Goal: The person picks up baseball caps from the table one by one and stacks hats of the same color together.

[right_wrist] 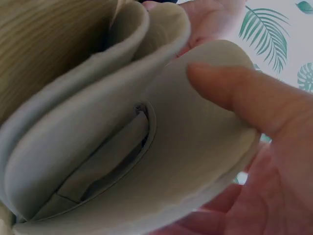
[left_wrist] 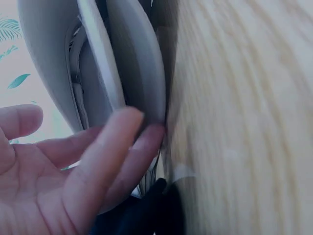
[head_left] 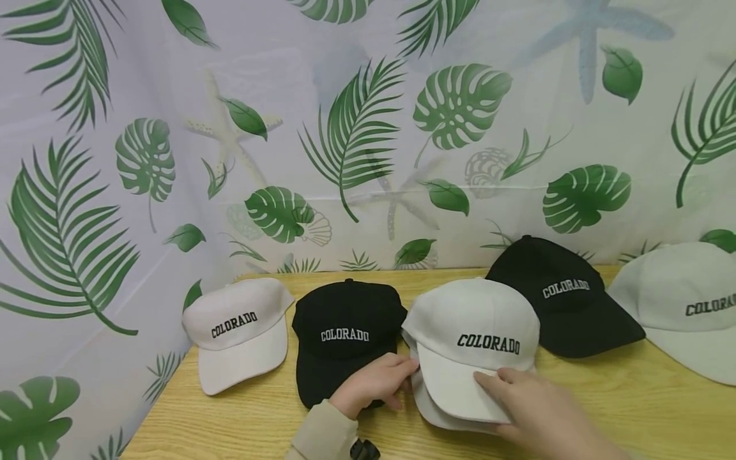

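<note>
A white cap lettered COLORADO sits over another light cap, whose brim shows beneath it. My right hand pinches the upper cap's brim at its right side, thumb on one face and fingers on the other, as the right wrist view shows. On the stack's left edge, my left hand touches the caps with loosely extended fingers. In the left wrist view its fingertips lie right at the lower brim, close over the table. A black cap lies behind the left hand, which overlaps its brim.
Along the wooden table stand a pale pinkish cap at the left, another black cap behind the stack to the right, and a white cap at the far right. A leaf-print cloth hangs behind.
</note>
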`<state>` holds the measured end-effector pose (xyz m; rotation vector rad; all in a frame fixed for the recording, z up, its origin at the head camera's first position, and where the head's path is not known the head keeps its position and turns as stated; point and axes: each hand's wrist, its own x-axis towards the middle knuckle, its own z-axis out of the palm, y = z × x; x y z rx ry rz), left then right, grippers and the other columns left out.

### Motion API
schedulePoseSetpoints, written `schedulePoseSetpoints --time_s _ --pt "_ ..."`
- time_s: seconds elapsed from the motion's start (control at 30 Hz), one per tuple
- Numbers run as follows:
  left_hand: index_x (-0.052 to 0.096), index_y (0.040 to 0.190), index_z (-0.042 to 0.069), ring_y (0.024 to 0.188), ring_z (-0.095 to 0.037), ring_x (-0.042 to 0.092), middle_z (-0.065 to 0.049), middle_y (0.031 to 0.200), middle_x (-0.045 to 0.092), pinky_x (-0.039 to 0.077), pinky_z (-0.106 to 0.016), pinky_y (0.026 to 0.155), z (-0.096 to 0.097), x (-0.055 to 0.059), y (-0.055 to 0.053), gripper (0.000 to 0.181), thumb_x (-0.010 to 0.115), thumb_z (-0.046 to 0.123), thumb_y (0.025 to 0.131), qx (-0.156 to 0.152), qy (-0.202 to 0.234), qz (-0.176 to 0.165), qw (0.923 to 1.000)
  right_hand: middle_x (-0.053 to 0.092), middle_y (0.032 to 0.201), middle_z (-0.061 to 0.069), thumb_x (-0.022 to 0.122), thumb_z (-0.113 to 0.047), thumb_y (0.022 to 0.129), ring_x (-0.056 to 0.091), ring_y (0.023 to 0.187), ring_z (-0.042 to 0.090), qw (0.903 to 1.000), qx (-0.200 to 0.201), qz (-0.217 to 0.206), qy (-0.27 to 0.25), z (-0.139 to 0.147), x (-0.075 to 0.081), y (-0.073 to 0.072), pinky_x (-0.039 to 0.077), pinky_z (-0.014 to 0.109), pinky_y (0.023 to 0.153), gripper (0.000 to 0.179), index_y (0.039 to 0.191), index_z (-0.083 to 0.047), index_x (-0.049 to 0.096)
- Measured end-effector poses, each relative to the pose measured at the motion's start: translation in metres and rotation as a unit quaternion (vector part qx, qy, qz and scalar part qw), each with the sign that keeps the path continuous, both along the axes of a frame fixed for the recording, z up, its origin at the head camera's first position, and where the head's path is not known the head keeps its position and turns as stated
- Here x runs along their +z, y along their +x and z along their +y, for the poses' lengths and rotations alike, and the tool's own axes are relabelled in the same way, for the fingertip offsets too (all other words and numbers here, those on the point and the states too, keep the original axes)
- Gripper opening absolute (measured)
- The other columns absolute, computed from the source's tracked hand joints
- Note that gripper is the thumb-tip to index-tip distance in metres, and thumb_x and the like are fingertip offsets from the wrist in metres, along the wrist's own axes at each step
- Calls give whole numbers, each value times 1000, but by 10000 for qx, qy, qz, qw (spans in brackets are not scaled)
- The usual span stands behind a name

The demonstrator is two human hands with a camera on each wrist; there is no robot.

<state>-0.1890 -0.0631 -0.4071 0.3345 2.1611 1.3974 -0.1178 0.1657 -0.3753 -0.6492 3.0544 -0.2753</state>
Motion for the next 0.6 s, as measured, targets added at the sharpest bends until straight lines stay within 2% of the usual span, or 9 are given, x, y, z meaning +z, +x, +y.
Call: schedulePoseSetpoints --time_s 0.23,0.3,0.47,0.6 --pt "53 114 -3 88 -24 53 -10 93 53 49 -41 57 -1 -2 0 33 43 22 94 135 -123 8 9998 60 103 16 75 -31 67 59 78 26 9986 429 -317 -11 -5 2 -7 46 42 68 54 117 -15 59" --pt "56 108 -2 84 -23 53 -10 89 52 49 -40 57 0 -3 0 29 44 20 94 109 -154 6 9998 61 101 17 74 -30 68 59 74 25 9978 581 -326 70 -6 2 -10 46 41 66 52 115 -15 60" --pt "56 84 0 57 -18 46 -8 71 46 48 -34 52 3 -1 0 22 46 18 93 -36 -239 123 9996 63 95 16 75 -30 66 59 71 22 9946 943 -190 399 -8 -1 -12 46 40 64 51 112 -13 61" --pt "56 79 2 48 -17 43 -4 59 41 47 -31 49 3 1 0 22 49 18 92 -97 -436 319 9985 63 95 16 76 -29 66 58 71 21 9927 1068 -126 547 -10 -4 -11 47 39 65 51 112 -13 61"
